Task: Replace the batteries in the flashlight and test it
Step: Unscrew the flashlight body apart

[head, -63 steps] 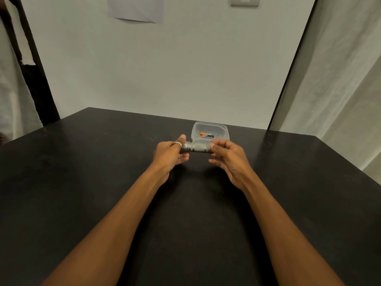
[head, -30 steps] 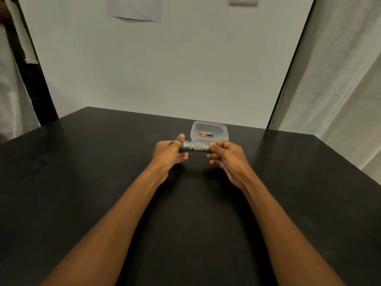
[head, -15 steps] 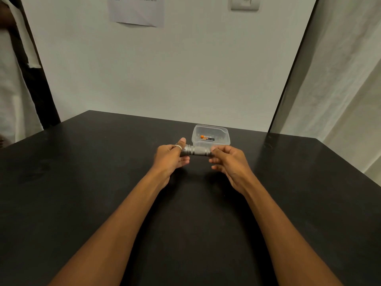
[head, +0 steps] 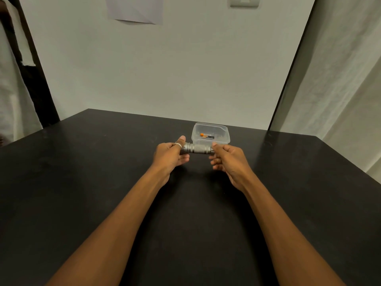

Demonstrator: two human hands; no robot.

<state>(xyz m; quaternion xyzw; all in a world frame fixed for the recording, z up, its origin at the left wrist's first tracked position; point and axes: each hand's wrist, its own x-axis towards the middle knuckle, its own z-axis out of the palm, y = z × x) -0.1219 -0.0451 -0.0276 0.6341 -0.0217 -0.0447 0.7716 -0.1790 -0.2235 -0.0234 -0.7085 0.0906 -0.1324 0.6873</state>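
Note:
A short grey metal flashlight (head: 196, 149) is held level above the black table (head: 82, 182), its length running left to right. My left hand (head: 170, 155) grips its left end, thumb on top with a ring on it. My right hand (head: 227, 159) pinches its right end between thumb and fingers. Just behind the flashlight stands a clear plastic box (head: 221, 131), and inside it lies a battery (head: 207, 136) with an orange end.
The table's far edge meets a pale wall. A curtain (head: 340, 89) hangs at the right and another cloth at the far left. A paper sheet (head: 135, 9) and a wall switch (head: 244, 2) sit high on the wall.
Both hands keep hold of the flashlight in the same spot. My right fingers have shifted slightly around its end. The camera has tilted up a little.

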